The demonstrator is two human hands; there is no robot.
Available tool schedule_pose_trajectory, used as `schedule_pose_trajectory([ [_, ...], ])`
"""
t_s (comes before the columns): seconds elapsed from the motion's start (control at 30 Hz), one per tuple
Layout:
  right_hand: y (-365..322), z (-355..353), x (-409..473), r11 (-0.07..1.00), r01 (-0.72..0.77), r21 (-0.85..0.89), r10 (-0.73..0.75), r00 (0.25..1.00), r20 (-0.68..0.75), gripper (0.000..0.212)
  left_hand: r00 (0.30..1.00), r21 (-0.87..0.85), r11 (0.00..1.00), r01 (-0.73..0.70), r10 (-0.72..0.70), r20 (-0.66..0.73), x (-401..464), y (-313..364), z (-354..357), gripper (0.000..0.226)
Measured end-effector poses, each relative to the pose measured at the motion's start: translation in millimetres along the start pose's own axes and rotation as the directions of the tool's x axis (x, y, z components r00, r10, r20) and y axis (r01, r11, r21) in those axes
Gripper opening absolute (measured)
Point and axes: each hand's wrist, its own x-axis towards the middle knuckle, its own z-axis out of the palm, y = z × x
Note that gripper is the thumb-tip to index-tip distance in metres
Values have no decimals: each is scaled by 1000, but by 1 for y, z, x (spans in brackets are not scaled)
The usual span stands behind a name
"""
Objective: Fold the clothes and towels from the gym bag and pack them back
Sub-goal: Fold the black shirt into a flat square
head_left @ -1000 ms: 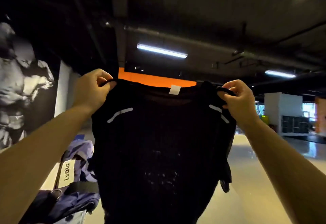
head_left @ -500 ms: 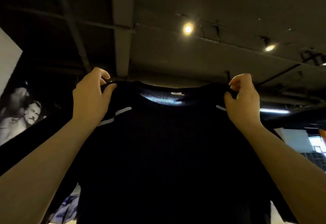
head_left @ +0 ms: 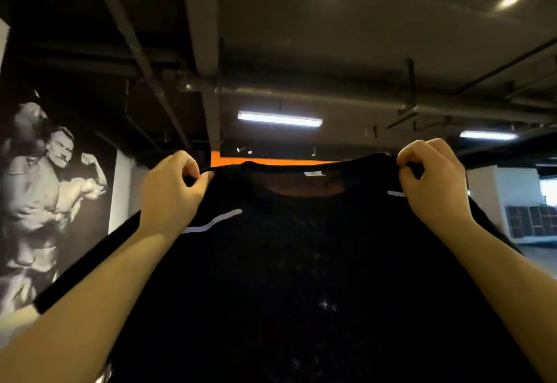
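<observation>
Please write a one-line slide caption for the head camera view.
Left hand and right hand pinch the shoulders of a black mesh T-shirt, holding it up spread.

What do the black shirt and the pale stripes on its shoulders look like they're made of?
Shirt: looks like a thin, matte synthetic sports knit; the orange wall glows faintly through the neck area, so it is partly sheer. Stripes: smooth, pale grey, brighter than the cloth, probably a printed or heat-pressed reflective film, though that can't be confirmed.

the black short-sleeved cloth t-shirt looks matt and thin, finely knit. just below the pinching fingers, its pale grey curved stripes look smooth and faintly glossy.
</observation>
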Motion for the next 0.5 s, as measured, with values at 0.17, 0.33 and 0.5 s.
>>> schedule_pose_trajectory([
  [0.17, 61, 79, -62, 998, -59, -10, 60, 988, 143, 16, 980, 10, 997, 81, -81, 180, -53, -60, 79, 20],
  [0.33, 124, 162, -165, 969, -214, -120, 245, 870, 428, 15, 855, 187, 963, 196, -261, 448, -149, -127, 151, 16],
  [0.5, 171, 218, -284, 897, -259, -358, 442, 530, 724, 21, 517, 369, 920, 131, -381, 767, -261, -178, 205, 18],
])
